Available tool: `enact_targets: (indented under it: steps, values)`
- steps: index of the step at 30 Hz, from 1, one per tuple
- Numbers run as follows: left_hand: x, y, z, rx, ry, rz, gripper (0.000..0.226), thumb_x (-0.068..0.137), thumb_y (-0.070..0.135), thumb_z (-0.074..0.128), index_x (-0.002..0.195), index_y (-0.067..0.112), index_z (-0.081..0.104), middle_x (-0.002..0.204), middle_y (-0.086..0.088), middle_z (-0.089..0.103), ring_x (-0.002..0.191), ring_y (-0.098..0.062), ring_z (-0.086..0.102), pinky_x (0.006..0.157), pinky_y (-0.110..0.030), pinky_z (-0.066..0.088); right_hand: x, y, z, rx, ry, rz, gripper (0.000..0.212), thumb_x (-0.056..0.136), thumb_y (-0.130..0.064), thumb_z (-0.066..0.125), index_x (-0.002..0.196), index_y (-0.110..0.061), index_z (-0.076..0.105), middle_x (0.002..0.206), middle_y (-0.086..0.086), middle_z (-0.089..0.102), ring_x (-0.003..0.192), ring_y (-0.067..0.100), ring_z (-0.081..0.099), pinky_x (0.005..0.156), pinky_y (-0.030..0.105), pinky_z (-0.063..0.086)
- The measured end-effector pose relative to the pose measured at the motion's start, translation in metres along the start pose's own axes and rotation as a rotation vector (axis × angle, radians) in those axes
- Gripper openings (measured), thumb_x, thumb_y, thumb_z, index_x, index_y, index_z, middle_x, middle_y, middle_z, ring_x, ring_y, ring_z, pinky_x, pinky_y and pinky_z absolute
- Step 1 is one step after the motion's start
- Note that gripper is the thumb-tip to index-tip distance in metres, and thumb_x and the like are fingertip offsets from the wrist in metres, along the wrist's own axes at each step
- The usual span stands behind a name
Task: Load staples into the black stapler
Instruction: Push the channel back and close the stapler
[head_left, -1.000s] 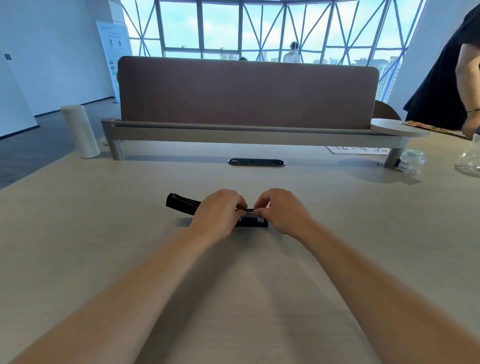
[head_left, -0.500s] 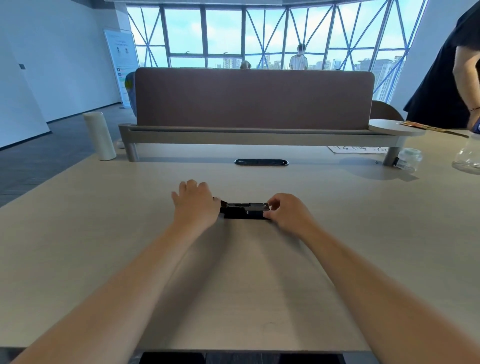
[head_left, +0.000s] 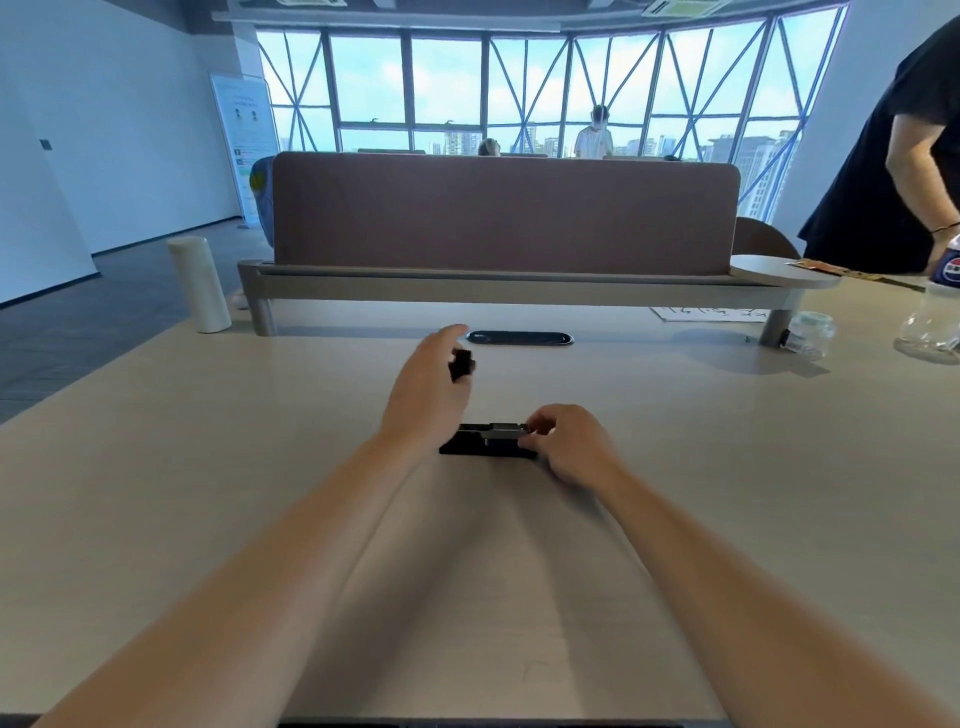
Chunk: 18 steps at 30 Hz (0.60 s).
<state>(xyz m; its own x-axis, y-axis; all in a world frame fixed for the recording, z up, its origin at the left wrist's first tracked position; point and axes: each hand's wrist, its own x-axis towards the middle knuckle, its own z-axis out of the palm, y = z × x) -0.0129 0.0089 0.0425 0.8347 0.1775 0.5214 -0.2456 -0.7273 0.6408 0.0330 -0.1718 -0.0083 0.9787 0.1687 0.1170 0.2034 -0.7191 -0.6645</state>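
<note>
The black stapler (head_left: 485, 447) lies flat on the pale wooden table (head_left: 208, 493) in front of me, with a grey metal channel (head_left: 506, 429) showing along its top. My right hand (head_left: 571, 449) pinches the stapler's right end at that channel. My left hand (head_left: 428, 387) is raised above the left end, its fingers closed on a black part, the stapler's lid (head_left: 461, 365), lifted up and blurred. The join between lid and base is hidden behind my left hand. I cannot tell whether staples lie in the channel.
A brown desk divider (head_left: 504, 213) on a grey rail crosses the table behind. A black cable grommet (head_left: 519, 339) lies just beyond my hands. A white cylinder (head_left: 200, 285) stands far left. Clear bottles (head_left: 930, 327) and a jar (head_left: 810, 335) stand far right, where a person in black (head_left: 893, 156) leans.
My left hand has risen from the stapler's left end, taking the black lid up with it. My right hand keeps its hold on the right end. The camera has tilted up.
</note>
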Motion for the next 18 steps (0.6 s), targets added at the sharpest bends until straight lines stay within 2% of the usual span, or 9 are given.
enact_targets:
  steps: [4, 6, 9, 13, 18]
  values:
    - [-0.002, 0.005, 0.025, 0.096, -0.230, 0.092, 0.040, 0.087, 0.016, 0.064, 0.127, 0.020, 0.057, 0.121, 0.002, 0.065, 0.107, -0.019, 0.061, 0.094, -0.034, 0.048, 0.002, 0.003, 0.000, -0.003, -0.011, -0.033, 0.013, 0.080, -0.030, 0.074, 0.092, -0.025, 0.072, 0.090, -0.003, 0.069, 0.082, 0.021, 0.064, 0.071, 0.032, 0.048]
    - [-0.004, 0.002, 0.035, 0.131, -0.300, 0.123, 0.035, 0.086, 0.015, 0.066, 0.120, 0.018, 0.062, 0.116, 0.002, 0.068, 0.105, -0.019, 0.061, 0.091, -0.033, 0.048, 0.002, 0.005, -0.001, -0.006, -0.023, -0.049, 0.012, 0.080, -0.030, 0.073, 0.088, -0.022, 0.070, 0.089, -0.001, 0.070, 0.083, 0.024, 0.064, 0.075, 0.036, 0.050]
    - [-0.008, -0.002, 0.041, 0.127, -0.291, 0.121, 0.028, 0.086, 0.017, 0.065, 0.114, 0.018, 0.066, 0.112, 0.002, 0.069, 0.104, -0.018, 0.061, 0.088, -0.027, 0.045, 0.001, 0.008, -0.002, 0.000, -0.039, -0.071, 0.019, 0.080, -0.032, 0.073, 0.090, -0.016, 0.071, 0.091, 0.001, 0.071, 0.083, 0.025, 0.065, 0.077, 0.041, 0.051]
    - [-0.013, -0.012, 0.038, 0.124, -0.336, 0.126, 0.021, 0.086, 0.022, 0.061, 0.104, 0.026, 0.070, 0.101, 0.002, 0.072, 0.095, -0.019, 0.062, 0.086, -0.041, 0.049, 0.003, 0.009, -0.001, 0.038, -0.059, -0.076, 0.019, 0.080, -0.029, 0.074, 0.092, -0.014, 0.073, 0.091, 0.003, 0.072, 0.082, 0.024, 0.065, 0.070, 0.034, 0.047]
    - [-0.018, -0.015, 0.038, 0.125, -0.329, 0.137, 0.027, 0.087, 0.023, 0.061, 0.111, 0.031, 0.070, 0.102, 0.001, 0.072, 0.097, -0.020, 0.062, 0.087, -0.042, 0.048, 0.004, 0.007, 0.000, 0.059, -0.059, -0.068, 0.021, 0.079, -0.026, 0.075, 0.094, -0.011, 0.074, 0.091, 0.005, 0.072, 0.082, 0.023, 0.065, 0.072, 0.035, 0.048]
